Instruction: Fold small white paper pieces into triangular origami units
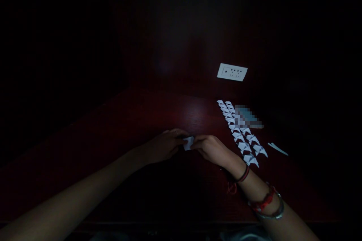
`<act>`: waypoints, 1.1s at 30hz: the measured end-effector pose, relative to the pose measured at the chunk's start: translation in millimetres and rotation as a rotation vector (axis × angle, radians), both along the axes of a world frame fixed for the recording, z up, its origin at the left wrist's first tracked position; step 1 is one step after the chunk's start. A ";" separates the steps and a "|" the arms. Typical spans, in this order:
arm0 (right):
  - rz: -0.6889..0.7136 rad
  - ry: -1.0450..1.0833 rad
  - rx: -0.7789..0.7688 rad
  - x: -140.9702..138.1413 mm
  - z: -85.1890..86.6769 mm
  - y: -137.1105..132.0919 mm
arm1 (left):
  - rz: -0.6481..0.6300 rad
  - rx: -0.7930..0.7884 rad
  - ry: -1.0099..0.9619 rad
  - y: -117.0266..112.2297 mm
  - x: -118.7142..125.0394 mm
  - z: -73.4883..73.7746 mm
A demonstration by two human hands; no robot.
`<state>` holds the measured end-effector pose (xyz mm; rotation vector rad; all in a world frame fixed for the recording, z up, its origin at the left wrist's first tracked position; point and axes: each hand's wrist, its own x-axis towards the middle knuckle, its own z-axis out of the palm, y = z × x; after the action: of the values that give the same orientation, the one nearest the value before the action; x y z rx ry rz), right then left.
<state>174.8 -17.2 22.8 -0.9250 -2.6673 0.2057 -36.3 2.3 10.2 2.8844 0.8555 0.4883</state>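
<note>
A small piece of folded white paper (188, 144) is held above the dark red table, between my two hands. My left hand (167, 144) pinches its left edge, fingers closed. On the other side my right hand (209, 148) grips the right edge between thumb and fingers. To the right of my right hand, several small folded paper figures (237, 135) stand in two long rows running away from me. The finer folds of the held paper are too dim to make out.
A pixelated flat object (249, 116) lies beside the paper rows. Nearer me on the right is a thin pale strip (278, 148). A white wall socket (232, 72) sits at the back above the dark red table (113, 120). The surroundings are very dark.
</note>
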 end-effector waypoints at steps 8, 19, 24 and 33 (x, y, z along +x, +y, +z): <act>0.028 0.089 -0.031 1.9 2.8 0.6 | 0.006 0.013 0.000 0.6 -8.3 -5.1; -0.056 -0.087 0.078 -1.8 4.8 -4.3 | 0.042 0.033 0.045 -2.6 -0.9 4.1; 0.008 -0.034 0.010 0.4 6.8 -8.1 | 0.047 0.026 0.074 -1.8 -3.2 3.9; -0.164 0.175 0.009 6.3 8.6 3.9 | 0.007 0.010 0.039 -4.4 -7.5 1.1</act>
<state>181.1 -13.2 31.3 -1.0653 -2.4178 0.2255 -43.8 -2.0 11.3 2.9104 0.8718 0.4390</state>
